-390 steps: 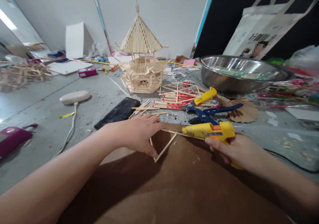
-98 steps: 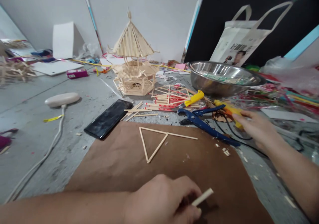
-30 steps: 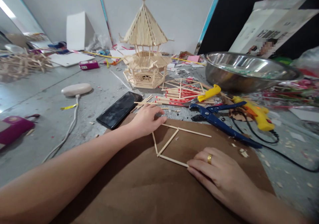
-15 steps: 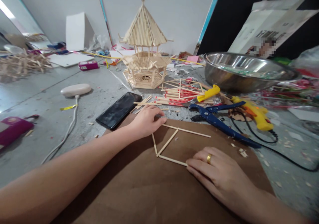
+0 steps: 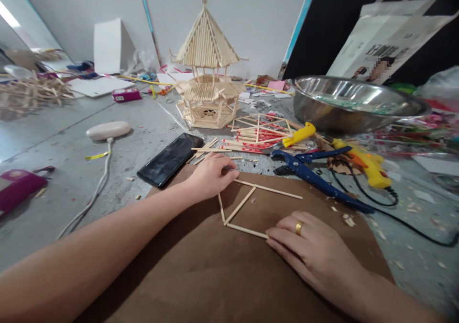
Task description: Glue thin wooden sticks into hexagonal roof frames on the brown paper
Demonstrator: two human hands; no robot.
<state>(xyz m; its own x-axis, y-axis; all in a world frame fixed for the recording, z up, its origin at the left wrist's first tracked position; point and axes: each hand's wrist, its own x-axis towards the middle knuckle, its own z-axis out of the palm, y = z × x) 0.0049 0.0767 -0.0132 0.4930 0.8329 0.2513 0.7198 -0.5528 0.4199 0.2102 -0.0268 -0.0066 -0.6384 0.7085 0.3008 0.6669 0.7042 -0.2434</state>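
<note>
Several thin wooden sticks (image 5: 241, 205) lie on a brown sheet (image 5: 201, 275), set out as a triangle with two longer arms. At the upper left corner of this shape, my left hand (image 5: 211, 175) has its fingers curled and closed on the end of the top stick (image 5: 276, 191). The corner itself is hidden under those fingers. My right hand (image 5: 308, 246), with a gold ring, pinches the right end of the lower stick (image 5: 247, 231) against the sheet. Its fingers are pressed together.
A wooden stick pavilion model (image 5: 208, 88) stands behind. A black phone (image 5: 168, 160) lies left. On the right are blue cutters (image 5: 315, 179), a yellow glue gun (image 5: 371, 165) with a cable, and a steel basin (image 5: 355, 103). Red-wrapped sticks (image 5: 247, 143) lie beyond the sheet.
The view has shifted very slightly. Both hands and the sticks stay in the same arrangement.
</note>
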